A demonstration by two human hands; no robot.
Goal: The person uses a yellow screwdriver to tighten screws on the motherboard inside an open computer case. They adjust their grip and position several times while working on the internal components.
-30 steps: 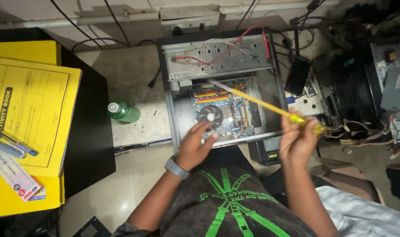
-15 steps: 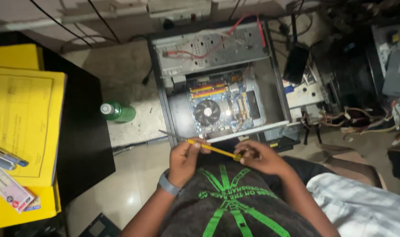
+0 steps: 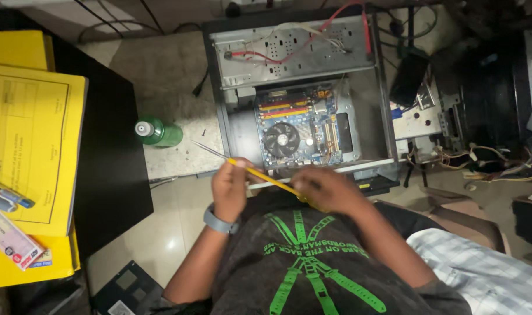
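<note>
now | both hands grip yellow screwdriver [image 3: 260, 174] | tip seemingly left of open computer case [image 3: 359, 125]

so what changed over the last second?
The screwdriver came out of the open computer case: its tip pointed into the case, now it lies across in front of the chest. The left hand left the case edge and took the shaft; the right hand kept the handle end. Green bottle and yellow book stayed put.

A yellow-handled screwdriver [image 3: 266, 177], a green bottle [image 3: 159, 133] with white cap, yellow folders [image 3: 29, 134] on a black table [image 3: 111, 169], a blue circuit board [image 3: 298, 125], red cables [image 3: 342, 14], grey-metal case [image 3: 295, 55].
</note>
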